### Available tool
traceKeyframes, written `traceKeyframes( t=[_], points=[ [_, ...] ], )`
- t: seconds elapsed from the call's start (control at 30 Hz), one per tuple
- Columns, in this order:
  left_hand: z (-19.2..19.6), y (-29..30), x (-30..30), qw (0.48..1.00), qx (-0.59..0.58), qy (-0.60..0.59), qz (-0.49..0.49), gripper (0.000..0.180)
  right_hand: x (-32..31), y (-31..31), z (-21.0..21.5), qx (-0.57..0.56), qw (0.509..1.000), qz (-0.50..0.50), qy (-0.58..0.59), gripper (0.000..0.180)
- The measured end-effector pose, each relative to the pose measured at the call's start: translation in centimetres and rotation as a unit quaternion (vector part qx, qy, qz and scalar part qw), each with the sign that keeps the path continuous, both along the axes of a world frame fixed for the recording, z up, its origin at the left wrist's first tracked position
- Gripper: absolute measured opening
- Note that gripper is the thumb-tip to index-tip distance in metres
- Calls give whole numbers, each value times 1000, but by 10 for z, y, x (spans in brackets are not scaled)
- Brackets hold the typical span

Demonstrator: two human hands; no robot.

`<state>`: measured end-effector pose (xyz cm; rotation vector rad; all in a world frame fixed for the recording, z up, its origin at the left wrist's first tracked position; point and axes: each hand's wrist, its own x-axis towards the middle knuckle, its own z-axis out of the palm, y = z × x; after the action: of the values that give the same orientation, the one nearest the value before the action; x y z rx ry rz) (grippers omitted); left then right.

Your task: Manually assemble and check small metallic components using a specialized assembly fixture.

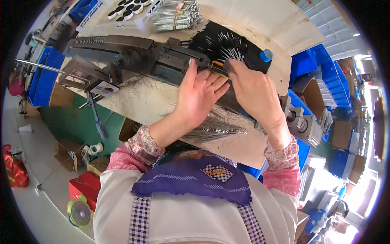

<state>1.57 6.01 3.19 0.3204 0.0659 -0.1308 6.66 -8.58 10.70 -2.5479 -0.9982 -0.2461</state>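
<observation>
A long dark metal machine (156,61) with a coil spring toward its left end lies across the wooden bench. My left hand (199,95) is at its near side, palm turned up and fingers stretched, with no object visible in it. To the right, my right hand (256,89) has its fingers curled at the machine's right part, beside a small orange-and-black piece (219,68). What those fingers hold is hidden. Below my hands lies a pile of thin metal wires (215,129). More thin silver rods (233,51) lie on a black mat (199,40) beyond the machine.
A bundle of silver rods (176,18) and several black-and-white round pieces (128,15) sit at the back. A blue cap (266,55) stands by the mat. On the right are a grey metal device (302,126) and blue bins (304,61). A metal rod (40,65) juts out left.
</observation>
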Motion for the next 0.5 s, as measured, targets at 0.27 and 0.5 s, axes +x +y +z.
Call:
traceKeyframes(
  t=[0.27,0.5],
  points=[
    [25,-3,4,995,45,92,-6,62,1,8,-7,-128,983,44,-126,15],
    [-2,-1,4,993,100,54,-24,31,-29,-18,-18,-57,998,20,-3,24]
  ],
)
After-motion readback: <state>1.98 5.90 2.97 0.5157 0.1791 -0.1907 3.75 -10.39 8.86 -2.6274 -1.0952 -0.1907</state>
